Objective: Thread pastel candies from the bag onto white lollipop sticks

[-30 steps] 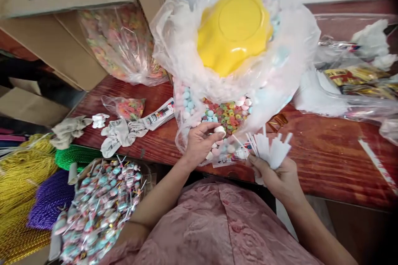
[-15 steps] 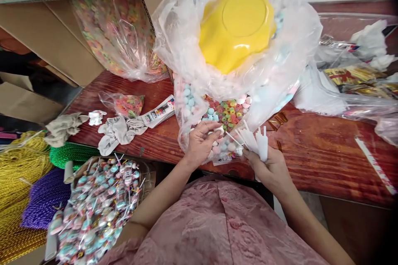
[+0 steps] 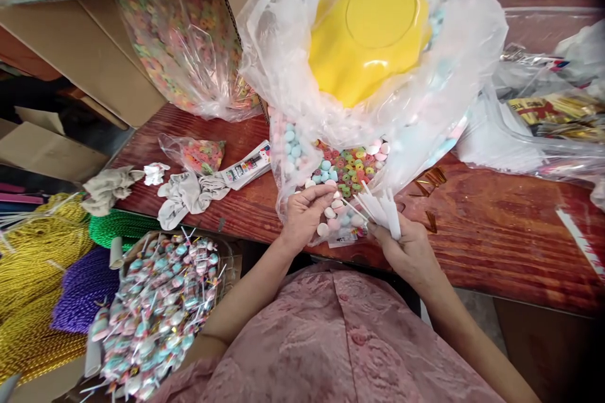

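Observation:
My left hand pinches a small pale marshmallow between thumb and fingertips, mostly covered by them. A bundle of white sticks is gripped in my right hand. One thin stick juts out from it toward the left fingertips; whether it enters the marshmallow I cannot tell. Just beyond both hands lie loose ring-shaped gummies in red, yellow and green, with pink, white and blue marshmallows around them. Behind these, an upturned yellow scalloped bowl rests on a large clear bag of pastel marshmallows.
A carton with a bag of gummy rings stands at back left. Grey gloves and a stack of printed labels lie on the table. Wrapped candy sticks fill a basket below left, beside coloured cords.
My left fingers have closed more over the marshmallow, and the jutting stick's tip is nearer to them. The whole view has shifted slightly.

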`<state>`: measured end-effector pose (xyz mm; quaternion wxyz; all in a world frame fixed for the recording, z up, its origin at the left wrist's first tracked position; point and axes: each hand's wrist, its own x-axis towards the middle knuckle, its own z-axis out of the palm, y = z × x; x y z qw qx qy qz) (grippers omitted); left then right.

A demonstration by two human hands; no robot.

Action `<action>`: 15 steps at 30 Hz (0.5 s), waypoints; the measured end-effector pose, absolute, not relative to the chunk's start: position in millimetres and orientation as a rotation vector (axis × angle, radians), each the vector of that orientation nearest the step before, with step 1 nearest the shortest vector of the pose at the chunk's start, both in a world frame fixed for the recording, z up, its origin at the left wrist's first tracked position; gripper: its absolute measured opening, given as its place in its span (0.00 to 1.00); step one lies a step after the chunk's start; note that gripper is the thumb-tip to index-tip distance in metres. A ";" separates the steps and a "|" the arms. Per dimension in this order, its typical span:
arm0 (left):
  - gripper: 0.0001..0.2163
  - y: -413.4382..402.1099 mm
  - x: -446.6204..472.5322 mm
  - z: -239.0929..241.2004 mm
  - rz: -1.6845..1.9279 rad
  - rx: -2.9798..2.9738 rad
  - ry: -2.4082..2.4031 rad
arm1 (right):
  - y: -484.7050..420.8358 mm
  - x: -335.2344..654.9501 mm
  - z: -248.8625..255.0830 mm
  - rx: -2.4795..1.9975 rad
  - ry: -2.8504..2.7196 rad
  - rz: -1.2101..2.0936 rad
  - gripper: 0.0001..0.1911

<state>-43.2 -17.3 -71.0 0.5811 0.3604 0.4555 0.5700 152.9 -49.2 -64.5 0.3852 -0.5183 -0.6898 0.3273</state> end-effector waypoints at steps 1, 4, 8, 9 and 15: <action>0.16 -16.9 -43.6 -70.8 1.304 0.761 1.033 | -50.9 153.5 -63.3 -1.312 -1.745 0.841 0.10; 0.21 -16.5 -42.4 -70.0 1.316 0.721 0.980 | -54.8 153.6 -60.9 -1.293 -1.774 0.848 0.09; 0.21 -18.3 -37.6 -72.6 1.356 0.865 1.014 | -55.2 151.6 -62.6 -1.317 -1.838 0.808 0.10; 0.20 -19.0 -36.6 -74.6 1.354 0.894 1.030 | -54.8 151.3 -63.7 -1.323 -1.850 0.795 0.10; 0.16 -21.3 -35.6 -87.6 1.342 1.002 1.079 | -53.3 150.6 -70.8 -1.373 -1.909 0.764 0.10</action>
